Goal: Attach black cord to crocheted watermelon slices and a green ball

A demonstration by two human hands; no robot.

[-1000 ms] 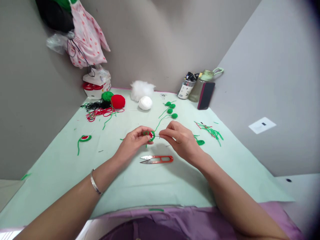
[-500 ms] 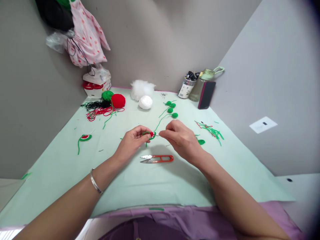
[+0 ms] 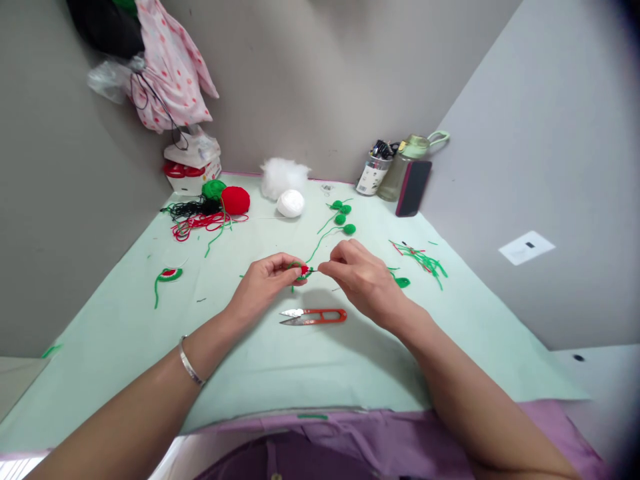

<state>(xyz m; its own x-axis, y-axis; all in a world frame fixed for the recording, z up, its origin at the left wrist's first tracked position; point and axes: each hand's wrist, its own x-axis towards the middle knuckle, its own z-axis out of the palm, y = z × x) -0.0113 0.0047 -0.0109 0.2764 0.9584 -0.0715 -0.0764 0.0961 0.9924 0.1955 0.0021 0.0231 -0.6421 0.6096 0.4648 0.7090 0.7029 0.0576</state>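
Note:
My left hand (image 3: pixel 271 279) pinches a small crocheted piece (image 3: pixel 305 271) in red, white and green between thumb and fingers; the fingertips cover part of it. At its right edge my right hand (image 3: pixel 361 279) is closed in a pinch on a thin dark needle-like piece (image 3: pixel 314 271), too fine to make out fully. Just below the hands lie orange thread snips (image 3: pixel 315 317), blades pointing left. A similar crocheted watermelon slice (image 3: pixel 170 275) with a green yarn tail rests to the left. Beyond the right hand is a green crocheted leaf-like piece (image 3: pixel 402 283), partly hidden.
Farther back sit a red yarn ball (image 3: pixel 235 200), a green one (image 3: pixel 214 189), a white one (image 3: pixel 291 204) and fluffy stuffing (image 3: pixel 285 178). Small green crocheted balls (image 3: pixel 349 229) trail yarn. Green yarn scraps (image 3: pixel 425 260) lie right, near a phone (image 3: pixel 414 189), bottle (image 3: pixel 395 175) and pen cup (image 3: pixel 373 175).
Both hands stay nearly in place. The crocheted piece has turned slightly in the left fingers, and the whole view has shifted a little.

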